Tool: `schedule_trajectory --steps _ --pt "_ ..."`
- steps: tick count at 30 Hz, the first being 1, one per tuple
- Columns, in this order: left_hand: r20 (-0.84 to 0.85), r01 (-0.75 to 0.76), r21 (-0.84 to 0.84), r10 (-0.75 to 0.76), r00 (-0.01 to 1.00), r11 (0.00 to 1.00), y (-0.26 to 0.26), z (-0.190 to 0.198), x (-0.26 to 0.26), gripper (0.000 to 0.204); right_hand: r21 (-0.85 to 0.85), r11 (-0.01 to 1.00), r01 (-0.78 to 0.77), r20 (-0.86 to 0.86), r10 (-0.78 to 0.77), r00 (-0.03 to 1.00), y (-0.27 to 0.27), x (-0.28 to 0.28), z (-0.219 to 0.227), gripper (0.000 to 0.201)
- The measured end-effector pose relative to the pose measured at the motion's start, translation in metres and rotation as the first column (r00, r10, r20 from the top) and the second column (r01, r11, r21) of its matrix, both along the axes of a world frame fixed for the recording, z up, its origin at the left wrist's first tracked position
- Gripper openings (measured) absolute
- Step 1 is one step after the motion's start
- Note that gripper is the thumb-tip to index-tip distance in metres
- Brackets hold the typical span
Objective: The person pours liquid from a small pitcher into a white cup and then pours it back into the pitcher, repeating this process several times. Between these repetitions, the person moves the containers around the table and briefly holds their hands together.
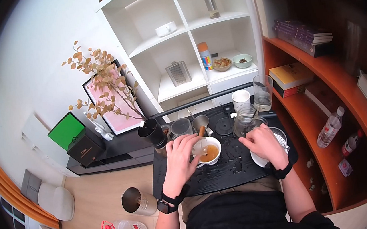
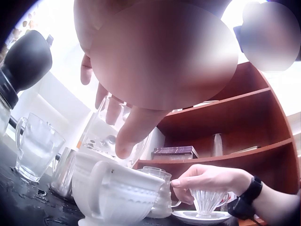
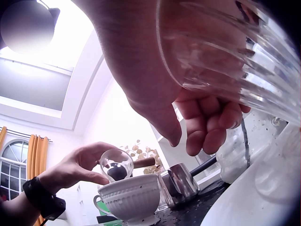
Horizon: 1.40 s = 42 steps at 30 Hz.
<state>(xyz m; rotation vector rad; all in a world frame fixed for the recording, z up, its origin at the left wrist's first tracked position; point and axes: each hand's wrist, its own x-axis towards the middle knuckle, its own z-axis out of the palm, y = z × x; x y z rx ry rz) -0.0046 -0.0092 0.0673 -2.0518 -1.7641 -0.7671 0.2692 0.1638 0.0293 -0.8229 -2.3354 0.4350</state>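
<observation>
My left hand (image 1: pixel 179 159) holds a small clear glass (image 3: pixel 116 160), tipped over a white cup (image 3: pixel 134 197) with a ribbed side. Brown liquid (image 1: pixel 212 151) fills part of that cup. A brown wooden handle (image 3: pixel 145 162) shows just beyond the small glass. My right hand (image 1: pixel 266 145) hangs over a fluted clear glass (image 2: pixel 208 201) on a white saucer (image 1: pixel 260 160). Its fingers (image 3: pixel 214 129) are loosely curled, apart from the thumb, with nothing between them. A clear glass carafe (image 2: pixel 160 190) stands close to these fingertips.
Behind the white cup stand a metal pitcher (image 3: pixel 179 184), a glass mug (image 2: pixel 36 150) and a black grinder (image 1: pixel 151 132). A white mug (image 1: pixel 241 99) and a tall glass (image 1: pixel 263 95) are at the back right. Water drops wet the black table (image 1: pixel 238 171). Wooden shelves (image 1: pixel 295 47) flank the right.
</observation>
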Motion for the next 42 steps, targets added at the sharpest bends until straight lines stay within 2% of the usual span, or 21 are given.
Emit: schedule_trajectory --steps 2,9,11,13,15,18,26,29,34,35,37,38,40,42 --pt "0.168 -0.016 -0.008 0.017 0.986 1.0 -0.002 0.001 -0.001 0.071 -0.001 1.0 0.001 0.004 -0.001 1.0 0.0 0.0 0.0 0.044" --pt "0.37 -0.193 0.0 0.179 0.911 0.981 -0.009 -0.027 -0.023 0.07 -0.005 1.0 -0.001 0.013 0.001 1.0 0.0 -0.001 -0.001 0.044" --pt "0.533 -0.192 0.007 0.159 0.831 0.981 -0.01 -0.041 -0.033 0.075 -0.008 1.0 0.002 0.019 -0.002 1.0 0.0 -0.001 0.0 0.044" --pt "0.505 -0.206 -0.016 0.186 0.843 0.979 -0.017 -0.042 -0.035 0.078 -0.033 0.999 -0.005 -0.014 0.004 1.0 0.0 -0.001 0.001 0.043" --pt "0.56 -0.251 -0.152 0.293 0.775 0.956 -0.023 -0.042 -0.034 0.074 -0.031 0.999 -0.009 -0.012 0.009 1.0 0.001 -0.001 0.0 0.043" --pt "0.544 -0.297 -0.206 0.362 0.757 0.932 -0.028 -0.049 -0.035 0.071 -0.034 0.999 -0.018 -0.009 0.018 1.0 0.002 -0.001 0.001 0.044" --pt "0.515 -0.274 -0.254 0.369 0.774 0.928 -0.027 -0.065 -0.033 0.068 -0.019 1.0 -0.02 0.026 0.02 0.999 0.004 -0.002 0.004 0.04" --pt "0.499 -0.273 -0.259 0.37 0.784 0.927 -0.026 -0.069 -0.03 0.066 -0.082 0.996 -0.023 -0.02 0.021 1.0 0.001 -0.001 0.011 0.039" --pt "0.511 -0.266 -0.296 0.387 0.767 0.917 -0.029 -0.065 -0.026 0.069 -0.032 0.999 -0.043 -0.087 0.04 0.995 0.001 -0.001 0.012 0.037" --pt "0.483 -0.266 -0.289 0.38 0.789 0.919 -0.031 -0.063 -0.025 0.071 -0.032 0.998 -0.046 -0.084 0.043 0.996 0.002 -0.002 0.012 0.037" --pt "0.458 -0.263 -0.282 0.371 0.808 0.923 -0.035 -0.055 -0.024 0.073 0.031 0.999 -0.044 -0.131 0.047 0.99 0.003 -0.002 0.011 0.031" --pt "0.414 -0.281 -0.209 0.345 0.842 0.937 -0.037 -0.046 -0.022 0.074 0.032 0.999 -0.041 -0.126 0.044 0.991 0.002 -0.002 0.015 0.031" --pt "0.337 -0.284 -0.085 0.296 0.894 0.955 -0.042 -0.023 -0.015 0.073 0.166 0.986 -0.02 -0.233 0.059 0.971 -0.009 -0.003 0.032 0.026" --pt "0.273 -0.229 -0.012 0.223 0.936 0.973 -0.044 0.006 -0.004 0.074 0.238 0.971 -0.025 -0.207 0.076 0.975 -0.012 -0.001 0.044 0.018"
